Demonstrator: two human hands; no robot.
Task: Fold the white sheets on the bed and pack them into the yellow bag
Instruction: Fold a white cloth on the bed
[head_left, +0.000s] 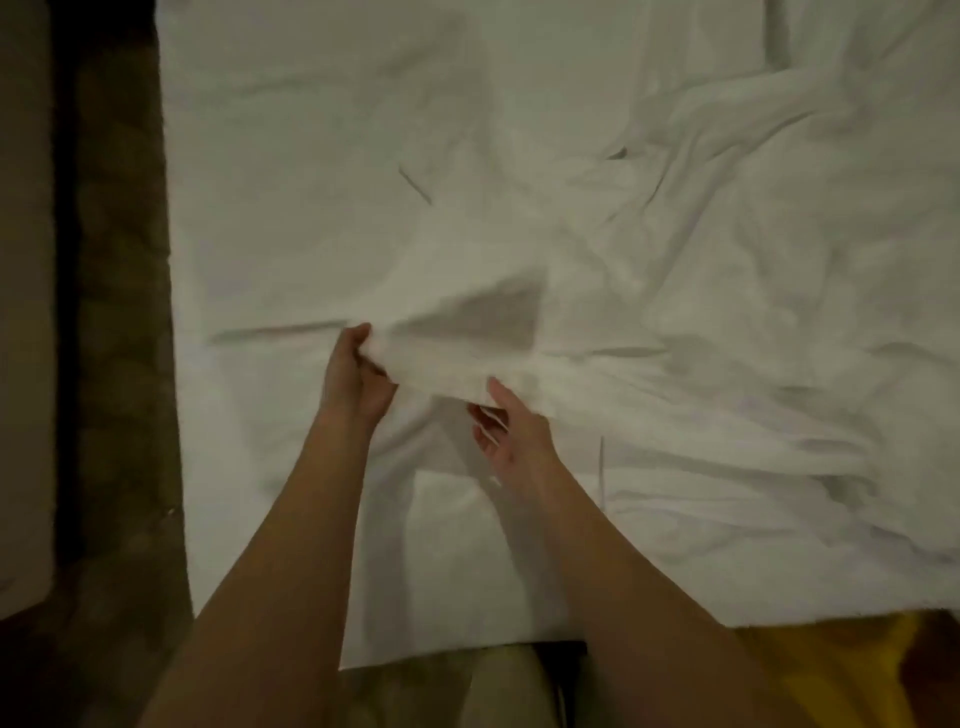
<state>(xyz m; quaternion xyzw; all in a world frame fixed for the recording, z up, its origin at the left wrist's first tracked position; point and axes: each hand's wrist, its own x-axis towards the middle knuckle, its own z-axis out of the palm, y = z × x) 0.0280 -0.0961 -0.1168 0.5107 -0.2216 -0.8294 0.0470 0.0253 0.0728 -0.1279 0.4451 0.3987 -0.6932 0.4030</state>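
Pinching a raised white sheet (457, 332) fold, left hand (356, 374) at its left end, right hand (506, 423) gripping beneath

Views: one only, a wide-angle camera worn on the head.
Direction: forward and steeply down onto the bed (311, 156).
Nearness: close; both forearms rise from the bottom edge to mid-frame.
Coverage: white sheets (727, 312) fill most of the frame; dark floor (119, 364) runs down the left; yellow bag (831, 670) sits at lower right.
Overlap: no second view to share with.
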